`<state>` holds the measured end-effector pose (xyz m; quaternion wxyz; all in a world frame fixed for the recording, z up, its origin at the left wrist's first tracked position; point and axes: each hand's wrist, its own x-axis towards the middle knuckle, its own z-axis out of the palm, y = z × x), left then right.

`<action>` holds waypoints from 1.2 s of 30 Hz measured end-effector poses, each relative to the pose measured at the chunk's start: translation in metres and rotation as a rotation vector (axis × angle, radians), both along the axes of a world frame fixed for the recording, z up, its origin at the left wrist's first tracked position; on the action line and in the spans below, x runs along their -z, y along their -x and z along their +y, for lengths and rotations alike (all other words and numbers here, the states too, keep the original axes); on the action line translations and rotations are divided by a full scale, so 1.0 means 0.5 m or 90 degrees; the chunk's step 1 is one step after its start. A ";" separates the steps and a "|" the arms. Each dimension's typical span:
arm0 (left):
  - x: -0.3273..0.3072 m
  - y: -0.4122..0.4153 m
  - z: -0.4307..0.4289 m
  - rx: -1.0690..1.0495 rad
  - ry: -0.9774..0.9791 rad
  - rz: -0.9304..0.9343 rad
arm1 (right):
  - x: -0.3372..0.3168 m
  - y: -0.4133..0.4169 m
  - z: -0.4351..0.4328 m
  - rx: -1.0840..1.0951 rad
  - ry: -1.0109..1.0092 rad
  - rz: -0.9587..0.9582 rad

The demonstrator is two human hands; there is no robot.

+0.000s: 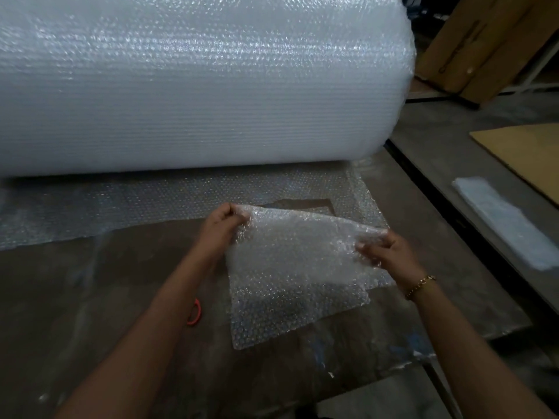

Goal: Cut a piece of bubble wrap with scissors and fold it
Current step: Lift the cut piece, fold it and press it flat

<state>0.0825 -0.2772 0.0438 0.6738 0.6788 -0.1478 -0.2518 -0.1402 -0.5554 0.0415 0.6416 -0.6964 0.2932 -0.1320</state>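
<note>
A cut piece of bubble wrap (290, 273) lies partly on the brown table (75, 282), its far edge lifted off the surface. My left hand (222, 225) pinches its far left corner. My right hand (387, 251) pinches its far right corner. A huge roll of bubble wrap (196, 86) fills the back of the table, with its loose sheet (151, 201) spread flat in front and a rectangular notch cut out near the right end. Only a red scissors handle (195, 311) shows, beside my left forearm.
The table's right edge (453, 237) runs diagonally, with grey floor beyond it. On the floor lie a folded clear plastic piece (508, 222) and a flat cardboard sheet (526, 155). Cardboard boxes (484, 43) stand at the back right.
</note>
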 end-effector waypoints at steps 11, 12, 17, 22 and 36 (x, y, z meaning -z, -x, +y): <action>0.040 0.057 -0.086 -0.011 -0.145 0.005 | 0.054 0.090 -0.138 0.406 -0.178 0.023; 0.048 0.066 -0.093 -0.008 -0.159 -0.008 | 0.063 0.100 -0.154 0.426 -0.182 0.035; 0.089 0.124 -0.143 0.025 -0.256 -0.071 | 0.079 0.135 -0.219 0.381 -0.123 0.133; 0.112 0.197 -0.247 0.106 -0.362 -0.202 | 0.088 0.148 -0.269 0.195 0.409 0.354; 0.131 0.231 -0.223 0.001 -0.487 -0.265 | 0.063 -0.029 -0.252 -0.336 0.551 0.290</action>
